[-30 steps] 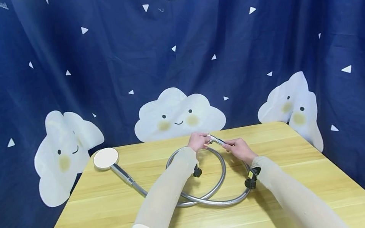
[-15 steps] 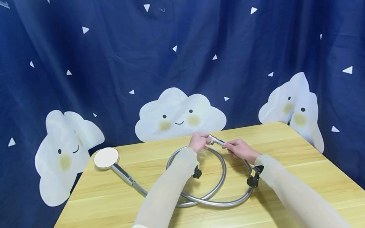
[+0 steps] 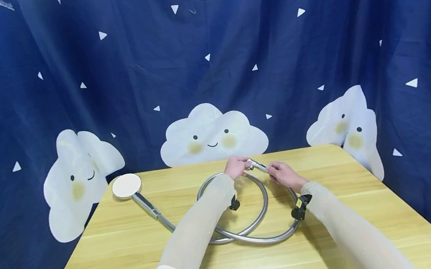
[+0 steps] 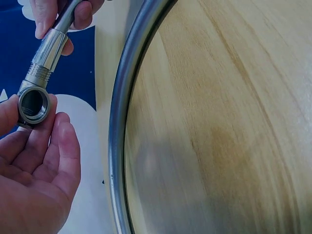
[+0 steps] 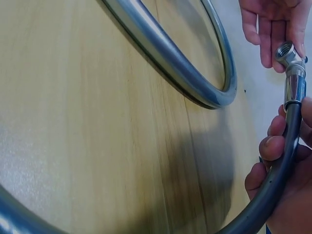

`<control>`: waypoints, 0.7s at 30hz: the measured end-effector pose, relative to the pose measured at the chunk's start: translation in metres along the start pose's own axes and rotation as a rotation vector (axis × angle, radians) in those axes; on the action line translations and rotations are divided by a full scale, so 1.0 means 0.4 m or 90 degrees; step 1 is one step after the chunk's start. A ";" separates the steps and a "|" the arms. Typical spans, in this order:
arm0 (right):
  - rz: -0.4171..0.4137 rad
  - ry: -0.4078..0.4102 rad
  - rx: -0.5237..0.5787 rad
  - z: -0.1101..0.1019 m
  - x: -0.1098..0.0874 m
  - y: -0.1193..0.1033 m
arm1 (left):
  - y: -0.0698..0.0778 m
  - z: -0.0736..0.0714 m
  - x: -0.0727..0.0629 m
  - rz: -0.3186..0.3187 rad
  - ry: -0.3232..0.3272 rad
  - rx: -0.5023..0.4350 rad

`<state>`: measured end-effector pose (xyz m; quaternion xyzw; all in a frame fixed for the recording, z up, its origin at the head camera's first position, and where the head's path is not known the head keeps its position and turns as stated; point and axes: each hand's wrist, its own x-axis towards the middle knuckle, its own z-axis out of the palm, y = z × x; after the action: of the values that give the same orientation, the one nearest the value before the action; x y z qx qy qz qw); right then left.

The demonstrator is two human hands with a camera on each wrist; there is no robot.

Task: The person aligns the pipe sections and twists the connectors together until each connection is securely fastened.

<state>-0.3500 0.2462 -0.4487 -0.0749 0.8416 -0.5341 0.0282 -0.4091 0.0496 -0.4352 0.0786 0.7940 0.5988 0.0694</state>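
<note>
My left hand point(image 3: 237, 167) pinches a small chrome elbow fitting point(image 4: 34, 89) between thumb and fingers, its round threaded mouth showing in the left wrist view. The fitting meets the chrome end sleeve point(image 4: 50, 48) of a grey shower hose point(image 5: 280, 178), with a band of thread visible between the two. My right hand point(image 3: 286, 176) grips the hose just behind that sleeve, fingers curled round it. Both hands hold this end raised near the table's far edge. At the hose's other end a round hand shower point(image 3: 126, 186) lies on the table at the far left, pale face up.
The hose lies in crossing loops on the wooden table point(image 3: 105, 258), partly under my left forearm. Black wrist cameras hang at both wrists, the right camera point(image 3: 300, 209) close to the hose loop. A dark blue curtain point(image 3: 208, 81) with clouds stands behind the table.
My right wrist has shifted slightly right, and its fingers sit a little differently at the hose end. The left hand, the loops and the hand shower look nearly the same.
</note>
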 end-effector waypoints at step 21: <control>-0.010 0.000 -0.008 0.003 0.002 -0.013 | 0.011 -0.010 -0.011 -0.002 -0.007 0.004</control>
<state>-0.3501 0.2428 -0.4444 -0.0817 0.8443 -0.5291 0.0235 -0.4056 0.0461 -0.4300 0.0807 0.7957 0.5956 0.0744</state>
